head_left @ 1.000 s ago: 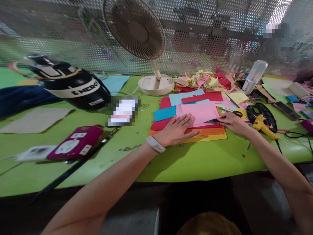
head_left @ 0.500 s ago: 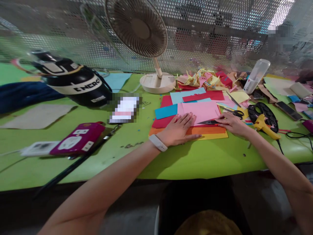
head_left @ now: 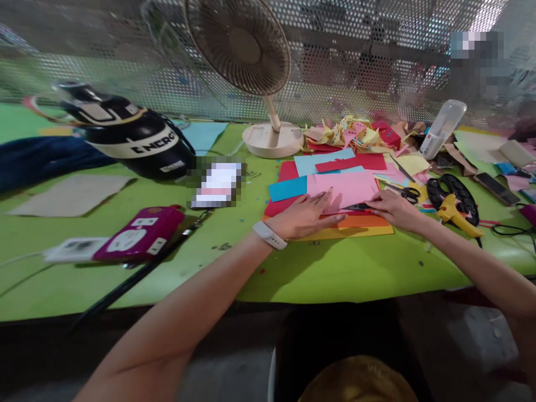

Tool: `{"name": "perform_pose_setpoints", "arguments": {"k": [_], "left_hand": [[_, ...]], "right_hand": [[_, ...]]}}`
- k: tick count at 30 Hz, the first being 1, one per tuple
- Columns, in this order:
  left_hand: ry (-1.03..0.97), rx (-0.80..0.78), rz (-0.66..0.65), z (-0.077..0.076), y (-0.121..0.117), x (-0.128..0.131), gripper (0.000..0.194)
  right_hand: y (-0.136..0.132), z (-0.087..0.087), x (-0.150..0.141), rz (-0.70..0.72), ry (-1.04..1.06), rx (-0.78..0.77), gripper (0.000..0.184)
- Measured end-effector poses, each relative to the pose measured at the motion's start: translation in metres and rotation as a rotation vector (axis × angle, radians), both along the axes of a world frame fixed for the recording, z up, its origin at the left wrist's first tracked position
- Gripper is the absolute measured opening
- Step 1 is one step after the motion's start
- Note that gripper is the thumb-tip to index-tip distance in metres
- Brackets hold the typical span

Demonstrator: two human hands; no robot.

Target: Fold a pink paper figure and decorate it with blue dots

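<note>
My left hand (head_left: 307,215) lies flat with its fingers spread over the lower left of a pink sheet of paper (head_left: 352,187). Its thumb reaches right, close to the tip of a slim dark pointed tool (head_left: 355,206). My right hand (head_left: 391,207) pinches this tool at the sheet's lower right, with the point facing left; its exact kind is unclear. Beneath the pink sheet are red paper (head_left: 276,208), orange paper (head_left: 364,222) and yellow paper (head_left: 372,230). A blue paper piece (head_left: 288,188) sits by the pink sheet's left edge.
Scissors (head_left: 409,194), a yellow glue gun (head_left: 456,215) and a black palette-like tray (head_left: 454,192) are right of my right hand. Paper scraps (head_left: 352,134) and a fan (head_left: 274,139) stand behind. Leftward are a phone (head_left: 220,181), a purple power strip (head_left: 140,234) and a black bottle (head_left: 138,139).
My left hand has shifted slightly away from me, its thumb now nearer the tool's tip. The pointed tool has slid a little to the right along the pink sheet. The view has shifted slightly.
</note>
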State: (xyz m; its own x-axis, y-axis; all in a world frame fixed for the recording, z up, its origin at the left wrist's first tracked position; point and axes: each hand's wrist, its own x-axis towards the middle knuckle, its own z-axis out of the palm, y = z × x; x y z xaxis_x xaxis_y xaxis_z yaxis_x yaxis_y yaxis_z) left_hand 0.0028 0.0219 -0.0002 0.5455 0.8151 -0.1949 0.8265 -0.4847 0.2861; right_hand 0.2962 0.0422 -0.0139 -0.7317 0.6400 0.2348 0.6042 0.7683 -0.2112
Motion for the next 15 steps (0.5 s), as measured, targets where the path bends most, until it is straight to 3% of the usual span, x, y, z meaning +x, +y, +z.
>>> {"name": "perform_pose_setpoints", "arguments": {"k": [15], "left_hand": [[-0.059, -0.090, 0.010, 0.015, 0.008, -0.002, 0.085]], "right_hand": [[-0.005, -0.007, -0.010, -0.021, 0.047, 0.012, 0.031]]}}
